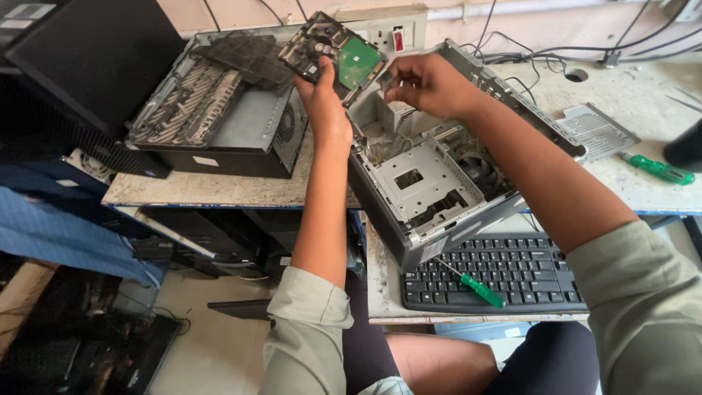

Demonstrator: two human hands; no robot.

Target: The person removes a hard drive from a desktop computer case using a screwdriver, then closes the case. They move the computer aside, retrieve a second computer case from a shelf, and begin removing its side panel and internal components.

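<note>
Above the open computer case, left hand gripping hard drive.

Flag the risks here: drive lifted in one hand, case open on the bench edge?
1. The left hand holds the hard drive by one end above the open computer case; a slip could drop it onto the metal.
2. The case overhangs the keyboard, so it may tip.
3. The green screwdriver lying on the keys could roll off.
</note>
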